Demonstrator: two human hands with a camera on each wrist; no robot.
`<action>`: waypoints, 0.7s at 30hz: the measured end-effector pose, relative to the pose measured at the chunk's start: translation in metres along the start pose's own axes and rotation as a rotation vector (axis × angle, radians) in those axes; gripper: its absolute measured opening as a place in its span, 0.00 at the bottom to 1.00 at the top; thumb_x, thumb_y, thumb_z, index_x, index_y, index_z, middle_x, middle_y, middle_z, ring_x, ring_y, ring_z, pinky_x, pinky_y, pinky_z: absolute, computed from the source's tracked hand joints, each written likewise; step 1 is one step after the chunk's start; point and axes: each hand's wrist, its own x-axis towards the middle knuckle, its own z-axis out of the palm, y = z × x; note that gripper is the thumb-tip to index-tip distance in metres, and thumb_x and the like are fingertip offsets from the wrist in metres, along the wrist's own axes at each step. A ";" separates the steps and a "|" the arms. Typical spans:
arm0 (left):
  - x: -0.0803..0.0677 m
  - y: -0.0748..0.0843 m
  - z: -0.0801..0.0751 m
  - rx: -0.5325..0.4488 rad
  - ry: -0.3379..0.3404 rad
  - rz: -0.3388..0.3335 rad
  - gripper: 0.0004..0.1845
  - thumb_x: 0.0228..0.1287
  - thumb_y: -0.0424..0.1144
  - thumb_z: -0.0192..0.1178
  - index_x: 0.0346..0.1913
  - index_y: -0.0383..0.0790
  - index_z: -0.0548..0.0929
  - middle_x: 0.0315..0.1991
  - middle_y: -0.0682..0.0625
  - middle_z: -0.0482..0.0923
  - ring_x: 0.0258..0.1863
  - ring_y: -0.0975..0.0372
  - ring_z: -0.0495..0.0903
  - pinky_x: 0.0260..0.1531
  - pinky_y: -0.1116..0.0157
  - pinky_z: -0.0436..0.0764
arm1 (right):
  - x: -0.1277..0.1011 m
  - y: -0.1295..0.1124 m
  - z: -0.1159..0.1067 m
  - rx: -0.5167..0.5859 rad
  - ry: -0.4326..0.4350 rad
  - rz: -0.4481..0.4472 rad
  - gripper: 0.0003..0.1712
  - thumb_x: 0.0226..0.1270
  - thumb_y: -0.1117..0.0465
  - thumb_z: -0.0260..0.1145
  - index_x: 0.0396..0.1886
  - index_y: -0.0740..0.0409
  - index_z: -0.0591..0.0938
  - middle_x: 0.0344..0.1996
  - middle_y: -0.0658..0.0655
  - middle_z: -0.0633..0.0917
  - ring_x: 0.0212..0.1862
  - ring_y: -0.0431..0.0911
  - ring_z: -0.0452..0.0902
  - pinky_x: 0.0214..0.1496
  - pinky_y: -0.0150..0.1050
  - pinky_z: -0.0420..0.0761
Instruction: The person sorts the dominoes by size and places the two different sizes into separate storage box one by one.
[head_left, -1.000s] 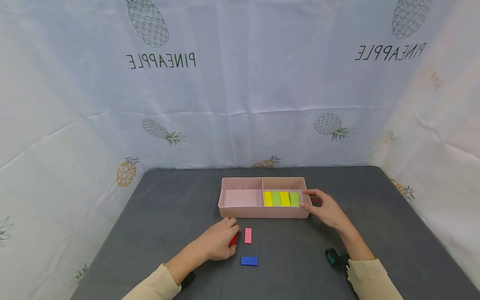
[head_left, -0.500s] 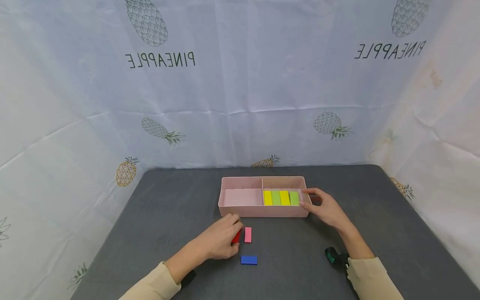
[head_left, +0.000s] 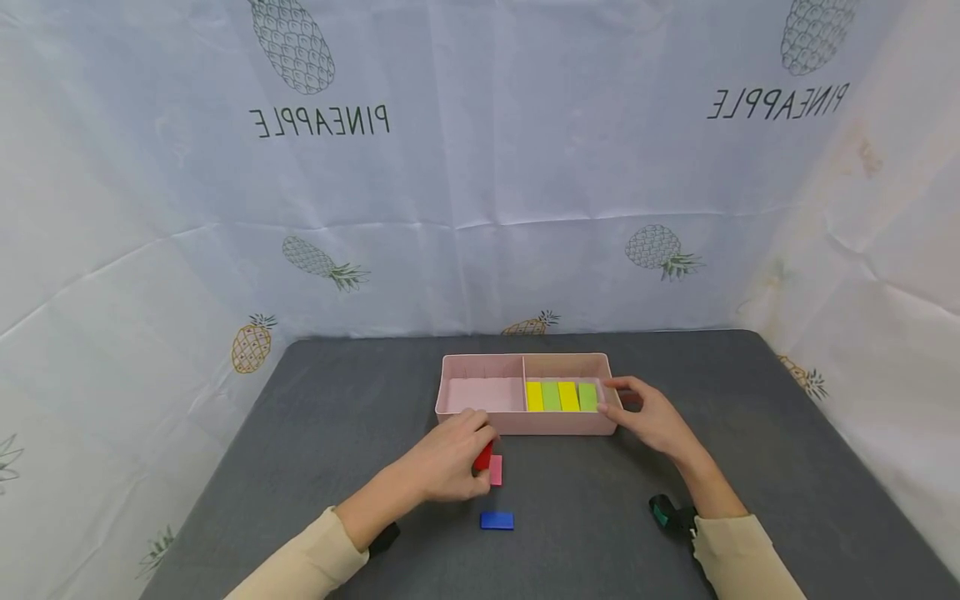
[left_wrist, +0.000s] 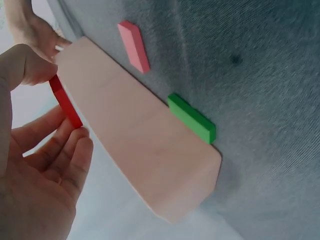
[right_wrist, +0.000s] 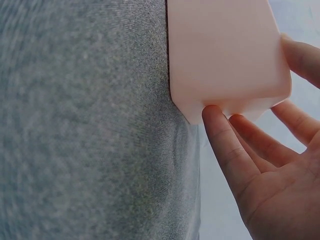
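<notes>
left wrist, red block [left_wrist: 66,102], slanting down-right

We wear beige sleeves [head_left: 309,557]. Our left camera [head_left: 384,538] shows black, our right camera [head_left: 677,520] black with a green patch [head_left: 661,516].

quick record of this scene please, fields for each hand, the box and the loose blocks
left hand: pinches the red block
right hand: touches the right end of the pink box
box layout: two compartments, one divider
right compartment: two yellow blocks and two light-green blocks, alternating
loose on table: pink block, blue block, green block
green block seen in: left wrist view only
</notes>
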 end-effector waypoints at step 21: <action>0.038 -0.010 -0.024 0.017 0.045 -0.052 0.23 0.56 0.44 0.69 0.54 0.41 0.81 0.48 0.50 0.77 0.46 0.59 0.73 0.43 0.64 0.80 | 0.000 0.002 0.002 0.003 0.017 -0.038 0.39 0.70 0.44 0.68 0.72 0.61 0.70 0.70 0.68 0.70 0.66 0.66 0.68 0.57 0.63 0.76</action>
